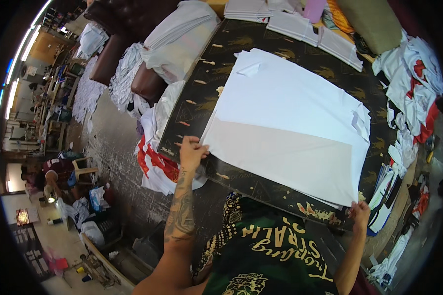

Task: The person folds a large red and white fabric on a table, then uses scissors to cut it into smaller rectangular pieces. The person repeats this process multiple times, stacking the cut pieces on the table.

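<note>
White fabric pieces (290, 93) lie stacked on a dark board-topped table (182, 113), with a strip along the near side showing greyer (280, 155). My left hand (194, 151) pinches the near left corner of the cloth, thumb and fingertips together. At the near right corner, my right hand (360, 212) grips the fabric edge between its fingers. Between both hands the near edge runs fairly straight, close to the table's front edge. A small flap is turned over at the far left corner of the stack, and the right side looks ruffled.
Folded white stacks (293, 27) line the table's far edge. A plastic-wrapped pile (179, 39) stands at the far left, and a red and white cloth heap (155, 160) lies on the floor. White and red garments (413, 83) crowd the right. A person (59, 172) works at a machine at left.
</note>
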